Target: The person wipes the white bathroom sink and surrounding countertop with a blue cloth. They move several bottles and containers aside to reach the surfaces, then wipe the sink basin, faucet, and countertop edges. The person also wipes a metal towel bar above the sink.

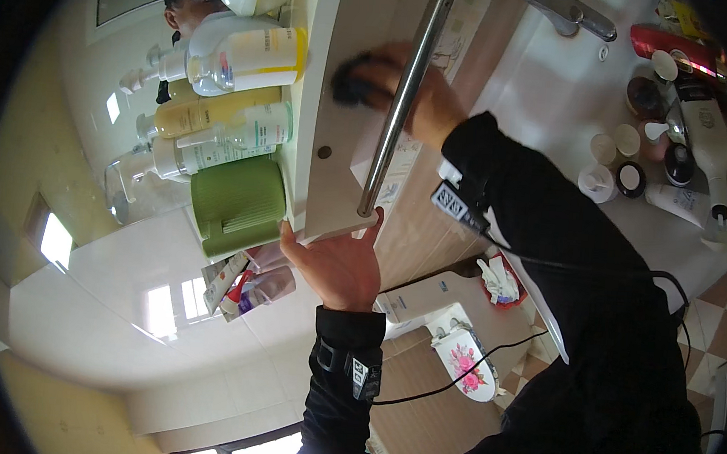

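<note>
My left hand (341, 267) rests against the end of a white wall shelf (328, 192), its thumb and fingers spread around the edge near the foot of a chrome towel bar (406, 96). Behind that bar, my right hand (400, 89) is blurred and holds a dark, fuzzy object (352, 82) against the shelf's flat face; what it is exactly, I cannot tell. On the shelf stand a green ribbed plastic cup (237, 207), a white and yellow pump bottle (255, 58) and several other bottles, before a mirror.
A washbasin (522, 79) with a chrome faucet (572, 13) lies at the upper right, with jars, tubes and a hair styling tool (706, 139) on its rim. Tubes stand in a clear wall holder (269, 290). Lower down are a toilet lid with flowers (468, 366) and a red waste bin (512, 290).
</note>
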Motion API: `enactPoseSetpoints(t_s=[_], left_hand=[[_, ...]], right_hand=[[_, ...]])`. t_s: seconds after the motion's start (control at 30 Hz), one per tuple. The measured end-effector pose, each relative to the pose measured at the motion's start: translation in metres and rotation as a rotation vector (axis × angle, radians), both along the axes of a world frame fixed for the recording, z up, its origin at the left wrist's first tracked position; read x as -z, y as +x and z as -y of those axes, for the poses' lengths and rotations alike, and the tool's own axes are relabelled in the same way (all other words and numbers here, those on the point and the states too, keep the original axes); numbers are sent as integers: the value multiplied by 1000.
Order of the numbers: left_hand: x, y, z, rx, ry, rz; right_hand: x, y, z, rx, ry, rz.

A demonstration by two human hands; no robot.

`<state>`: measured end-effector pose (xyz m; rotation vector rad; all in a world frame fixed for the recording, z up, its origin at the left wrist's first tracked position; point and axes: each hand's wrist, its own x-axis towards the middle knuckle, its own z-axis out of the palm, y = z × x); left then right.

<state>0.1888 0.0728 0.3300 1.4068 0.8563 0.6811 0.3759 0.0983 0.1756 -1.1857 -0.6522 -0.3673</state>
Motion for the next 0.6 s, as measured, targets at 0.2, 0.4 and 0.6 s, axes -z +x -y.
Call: enactPoseSetpoints(t_s=[0.2,0.4,0.6], left_hand=[[1,-3,-2,-39,-15,3],[1,-4,-4,16,-7,-26],[2,-4,-3,4,21,-19]], right_hand=[[-14,16,-8,86,218,-353],[-2,-55,-18,-189,-97,121],[10,-25,-23,-102,35,-54]])
